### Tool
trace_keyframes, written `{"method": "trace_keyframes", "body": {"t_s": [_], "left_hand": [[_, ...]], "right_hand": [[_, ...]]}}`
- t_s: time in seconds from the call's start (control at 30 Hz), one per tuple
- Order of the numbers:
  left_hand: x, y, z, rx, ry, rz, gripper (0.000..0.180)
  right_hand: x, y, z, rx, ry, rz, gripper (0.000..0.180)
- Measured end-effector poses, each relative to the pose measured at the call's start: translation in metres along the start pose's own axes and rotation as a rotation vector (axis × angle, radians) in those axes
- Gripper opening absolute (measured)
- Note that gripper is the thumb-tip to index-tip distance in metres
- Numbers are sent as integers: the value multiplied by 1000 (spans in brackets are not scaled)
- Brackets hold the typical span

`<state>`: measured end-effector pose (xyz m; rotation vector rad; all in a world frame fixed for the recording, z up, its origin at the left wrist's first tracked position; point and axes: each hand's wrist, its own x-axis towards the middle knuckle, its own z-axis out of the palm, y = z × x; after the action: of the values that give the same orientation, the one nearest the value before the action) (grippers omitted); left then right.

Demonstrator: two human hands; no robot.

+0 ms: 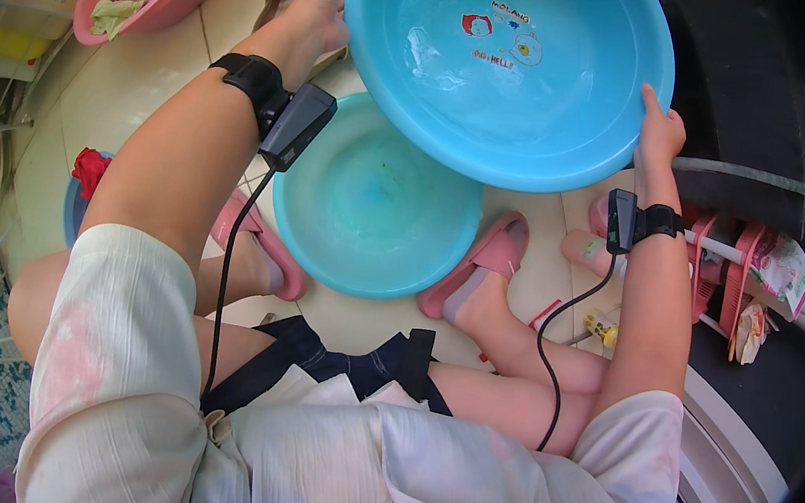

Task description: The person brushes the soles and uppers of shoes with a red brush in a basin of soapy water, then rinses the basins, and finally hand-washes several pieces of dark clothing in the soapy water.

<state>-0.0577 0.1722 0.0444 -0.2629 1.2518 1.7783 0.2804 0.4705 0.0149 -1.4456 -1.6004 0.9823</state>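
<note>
A blue plastic basin [562, 135] is up in front of me at the far side, its inside turned toward me, with small cartoon prints on its bottom. My left hand [326, 9] grips its left rim, fingers mostly hidden behind the edge. On the opposite rim is my right hand [662, 136], thumb over the edge and the other fingers curled. Glints show inside; whether it holds water I cannot tell. Below and partly covered by it, a paler turquoise basin [307, 250] stands on the floor between my pink slippers [500, 248], with what looks like cloudy water in it.
A pink basin [190, 16] with clothes stands at the far left. Nearer is a small blue container [75, 211] with red cloth. Pink bottles [584, 249] and a pink rack [721, 276] are at the right. Jugs [35, 10] stand on a shelf at the left edge.
</note>
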Motion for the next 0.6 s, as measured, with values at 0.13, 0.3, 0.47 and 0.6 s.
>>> {"method": "trace_keyframes", "body": {"t_s": [0.13,0.3,0.47,0.6], "left_hand": [[31,-6,-1,50,-48,-25,69],[61,-6,15,104,-12,-16,80],[78,8,27,875,-25,84,82],[37,42,23,838,-36,103,75]], "right_hand": [[11,24,12,-37,-17,71,36],[23,59,19,-3,-86,207,41],[55,46,-6,-493,-370,156,54],[42,-12,-30,-796,-602,171,60]]}}
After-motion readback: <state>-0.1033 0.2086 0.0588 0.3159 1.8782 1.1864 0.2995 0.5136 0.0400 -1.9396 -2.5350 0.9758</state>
